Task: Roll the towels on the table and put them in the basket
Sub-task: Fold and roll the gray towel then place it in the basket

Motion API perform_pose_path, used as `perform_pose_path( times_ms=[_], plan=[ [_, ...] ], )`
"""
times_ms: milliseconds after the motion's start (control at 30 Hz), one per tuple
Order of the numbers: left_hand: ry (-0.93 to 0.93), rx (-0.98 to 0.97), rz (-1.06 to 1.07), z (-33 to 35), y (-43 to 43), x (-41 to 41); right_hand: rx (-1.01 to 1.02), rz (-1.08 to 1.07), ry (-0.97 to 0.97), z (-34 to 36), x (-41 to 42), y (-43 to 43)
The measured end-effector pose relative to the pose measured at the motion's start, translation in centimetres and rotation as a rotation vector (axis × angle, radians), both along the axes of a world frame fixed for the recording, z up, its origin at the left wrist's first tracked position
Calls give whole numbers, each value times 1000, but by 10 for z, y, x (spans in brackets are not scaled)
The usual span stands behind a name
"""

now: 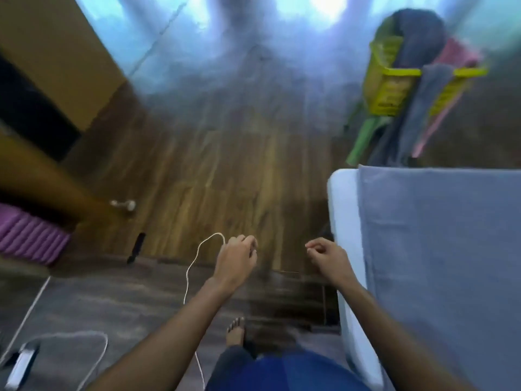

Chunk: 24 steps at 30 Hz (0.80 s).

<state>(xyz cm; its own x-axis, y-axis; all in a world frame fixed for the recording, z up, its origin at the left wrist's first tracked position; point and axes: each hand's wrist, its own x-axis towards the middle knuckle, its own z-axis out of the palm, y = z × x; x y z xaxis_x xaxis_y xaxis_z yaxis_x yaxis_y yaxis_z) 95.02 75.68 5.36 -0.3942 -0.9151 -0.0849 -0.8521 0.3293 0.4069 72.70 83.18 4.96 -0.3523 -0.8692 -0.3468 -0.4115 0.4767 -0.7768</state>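
Note:
A grey towel [439, 249] lies spread flat over the white table [342, 207] at the right. Beyond the table's far end stands the yellow basket [392, 88], blurred, on a green stool [363, 139]. It holds a dark grey towel [420, 38] and a pink towel [462, 55], and another grey towel [428, 108] hangs over its front rim. My left hand [236, 258] hovers over the floor, left of the table, fingers loosely curled. My right hand [327, 255] is just beside the table's left edge, fingers also loosely curled. Neither hand touches a towel.
A white cable [191, 266] loops across the wooden floor up to my left hand; whether it is held is unclear. A power strip [22, 365] lies at lower left, a purple mat [31, 238] at the left. My bare foot [236, 331] is below the hands.

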Motion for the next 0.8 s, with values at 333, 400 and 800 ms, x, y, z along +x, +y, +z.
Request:
perform_pose_path(
  times_ms=[333, 400, 800],
  plan=[
    [-4, 45, -741, 0, -100, -117, 90, -830, -3, -24, 1, 63],
    [-10, 48, -842, -4, -103, -150, 93, -985, 38, -32, -4, 78],
    [-236, -22, -1271, -32, -128, -292, 439, -1165, 306, -79, -2, 116]
  ],
)
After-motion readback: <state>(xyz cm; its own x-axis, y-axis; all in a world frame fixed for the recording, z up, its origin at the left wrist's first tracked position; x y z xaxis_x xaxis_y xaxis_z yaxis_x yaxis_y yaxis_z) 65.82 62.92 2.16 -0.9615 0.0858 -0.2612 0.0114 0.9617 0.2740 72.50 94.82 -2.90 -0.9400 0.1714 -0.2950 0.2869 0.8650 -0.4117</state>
